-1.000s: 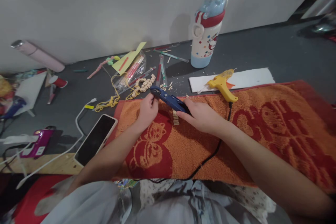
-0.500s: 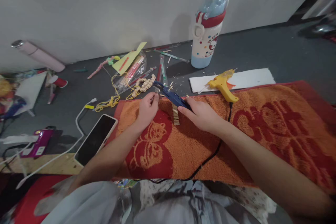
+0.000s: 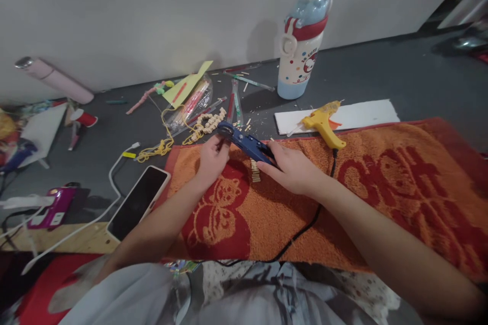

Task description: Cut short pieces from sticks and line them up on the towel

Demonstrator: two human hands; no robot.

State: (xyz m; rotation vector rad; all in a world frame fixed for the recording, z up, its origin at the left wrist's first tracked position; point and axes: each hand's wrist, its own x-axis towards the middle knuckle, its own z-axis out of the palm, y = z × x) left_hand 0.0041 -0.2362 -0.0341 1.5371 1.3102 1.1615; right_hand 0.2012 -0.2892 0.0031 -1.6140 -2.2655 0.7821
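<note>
My right hand (image 3: 292,168) grips the handles of blue cutting pliers (image 3: 244,141), whose jaws point left over the far edge of an orange and red towel (image 3: 343,203). Right at those jaws, my left hand (image 3: 212,160) is closed in a pinch on something thin that I cannot make out. A short row of small wooden stick pieces (image 3: 254,170) lies on the towel between my hands.
A yellow glue gun (image 3: 322,123) rests on a white board (image 3: 362,113), its black cord crossing the towel. A water bottle (image 3: 301,45) stands behind. Sticks, yellow string and straws (image 3: 190,106) lie at the back left. A phone (image 3: 138,202) lies at left.
The pliers' jaws moved slightly left and down towards my left hand's fingertips. Both hands stayed in nearly the same place.
</note>
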